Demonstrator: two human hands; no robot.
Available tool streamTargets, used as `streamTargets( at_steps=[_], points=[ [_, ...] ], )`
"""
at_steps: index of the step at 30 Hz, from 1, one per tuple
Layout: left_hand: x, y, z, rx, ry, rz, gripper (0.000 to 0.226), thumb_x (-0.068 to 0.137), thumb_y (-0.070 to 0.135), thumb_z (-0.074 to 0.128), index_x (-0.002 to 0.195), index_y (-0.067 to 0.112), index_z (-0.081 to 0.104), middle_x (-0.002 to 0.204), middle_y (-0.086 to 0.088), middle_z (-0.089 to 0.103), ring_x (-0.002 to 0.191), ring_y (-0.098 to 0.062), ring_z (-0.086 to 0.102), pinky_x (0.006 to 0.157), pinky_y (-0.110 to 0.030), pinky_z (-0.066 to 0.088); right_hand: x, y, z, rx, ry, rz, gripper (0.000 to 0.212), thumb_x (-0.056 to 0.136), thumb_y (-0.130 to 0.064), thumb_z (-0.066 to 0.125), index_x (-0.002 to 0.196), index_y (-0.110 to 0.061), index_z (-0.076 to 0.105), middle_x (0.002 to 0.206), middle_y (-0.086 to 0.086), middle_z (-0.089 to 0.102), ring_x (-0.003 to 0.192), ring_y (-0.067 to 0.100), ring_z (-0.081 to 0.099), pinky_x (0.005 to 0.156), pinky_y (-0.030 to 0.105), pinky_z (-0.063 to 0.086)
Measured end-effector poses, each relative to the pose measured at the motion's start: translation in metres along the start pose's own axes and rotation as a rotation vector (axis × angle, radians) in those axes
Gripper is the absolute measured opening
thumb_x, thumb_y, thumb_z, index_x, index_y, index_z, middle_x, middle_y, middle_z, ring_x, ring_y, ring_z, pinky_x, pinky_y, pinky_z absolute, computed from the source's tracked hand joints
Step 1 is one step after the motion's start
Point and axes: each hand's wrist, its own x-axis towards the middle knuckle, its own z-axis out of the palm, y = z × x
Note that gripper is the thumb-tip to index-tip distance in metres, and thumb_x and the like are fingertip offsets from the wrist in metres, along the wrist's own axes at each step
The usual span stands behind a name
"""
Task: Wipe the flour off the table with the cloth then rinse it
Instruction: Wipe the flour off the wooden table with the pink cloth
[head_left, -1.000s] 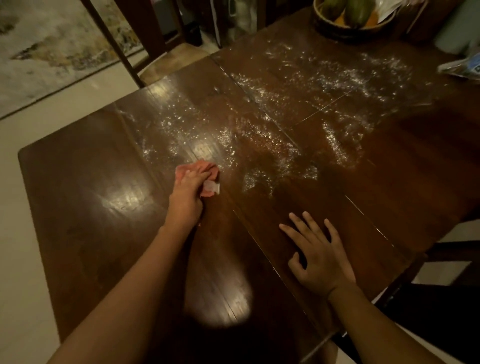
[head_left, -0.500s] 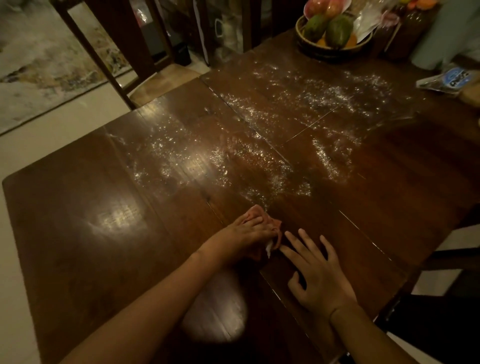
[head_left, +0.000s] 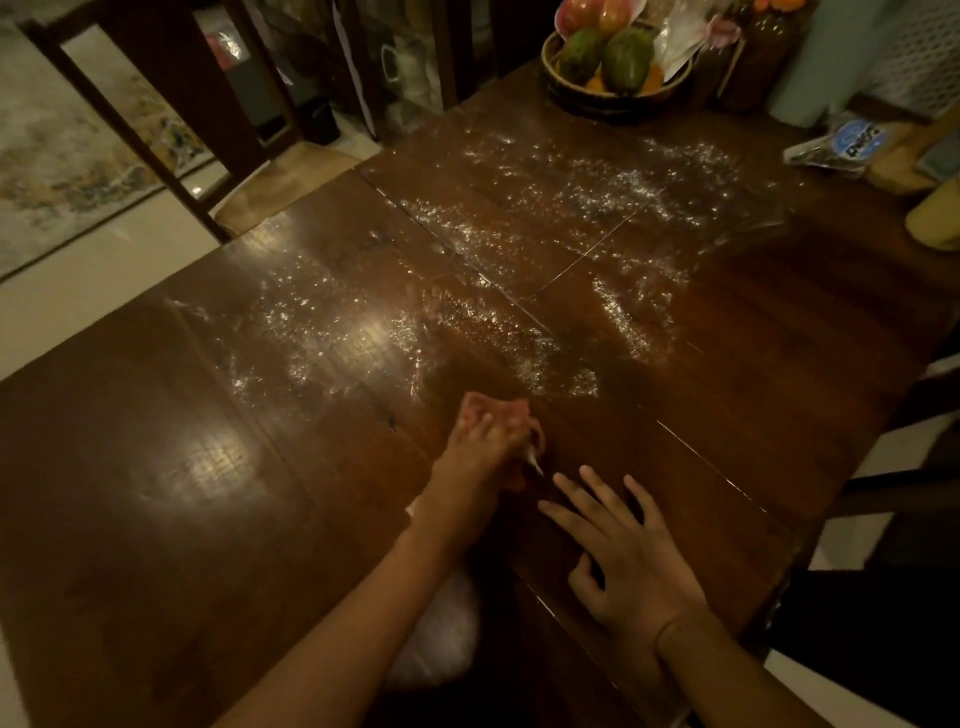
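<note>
White flour (head_left: 519, 291) is scattered across the middle and far part of the dark wooden table (head_left: 156, 519). My left hand (head_left: 483, 452) holds a pink cloth (head_left: 511, 410) bunched under its fingers and presses it on the table, just below the near edge of the flour. A white tag of the cloth sticks out at its right side. My right hand (head_left: 628, 551) lies flat on the table with fingers spread, close to the right of the left hand.
A basket of fruit (head_left: 613, 57) stands at the table's far edge, with jars and a plastic packet (head_left: 847, 140) to its right. A wooden chair (head_left: 171, 130) stands at the far left, another chair (head_left: 909, 493) at the right. A rug lies on the pale floor.
My left hand swept the cloth from the left flour patch down and right toward my right hand, then edged slightly up. The right hand stayed put. The view tilted up.
</note>
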Motion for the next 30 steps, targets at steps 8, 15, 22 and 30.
streamTargets(
  at_steps=[8, 15, 22, 30],
  points=[
    [0.081, -0.030, -0.003, -0.014, 0.017, -0.174, 0.027, 0.090, 0.023, 0.062, 0.116, 0.031, 0.057, 0.120, 0.010, 0.056, 0.107, -0.004, 0.051, 0.091, -0.036, 0.053, 0.000, -0.001, -0.002, 0.043, -0.017, 0.016, 0.064, 0.087, -0.038, 0.045, 0.150, -0.040, 0.038, 0.163, -0.008, 0.027, 0.154, 0.018, 0.017, 0.118, 0.052, 0.014],
    [0.047, -0.020, 0.000, 0.016, 0.011, -0.149, 0.029, 0.090, 0.020, 0.066, 0.115, 0.033, 0.061, 0.135, 0.017, 0.051, 0.133, -0.010, 0.036, 0.107, -0.048, 0.039, 0.000, 0.000, -0.003, 0.106, -0.038, 0.021, 0.065, 0.087, -0.038, 0.046, 0.151, -0.041, 0.034, 0.164, -0.010, 0.025, 0.155, 0.015, 0.010, 0.118, 0.052, 0.011],
    [0.102, -0.011, 0.039, 0.182, -0.436, 0.174, 0.061, 0.095, 0.008, 0.054, 0.149, 0.033, 0.038, 0.162, 0.006, 0.023, 0.151, -0.018, 0.011, 0.123, -0.046, 0.002, 0.002, -0.001, -0.005, 0.099, -0.061, 0.013, 0.066, 0.086, -0.041, 0.047, 0.151, -0.041, 0.034, 0.163, -0.009, 0.027, 0.154, 0.016, 0.013, 0.116, 0.051, 0.012],
    [0.112, -0.030, 0.036, 0.114, -0.006, -0.296, 0.047, 0.094, 0.016, 0.058, 0.137, 0.035, 0.052, 0.153, 0.004, 0.041, 0.145, -0.025, 0.030, 0.117, -0.053, 0.027, 0.003, 0.002, -0.007, 0.208, -0.086, 0.010, 0.067, 0.086, -0.040, 0.047, 0.152, -0.041, 0.032, 0.165, -0.011, 0.021, 0.155, 0.016, 0.009, 0.117, 0.054, 0.007]
  ],
)
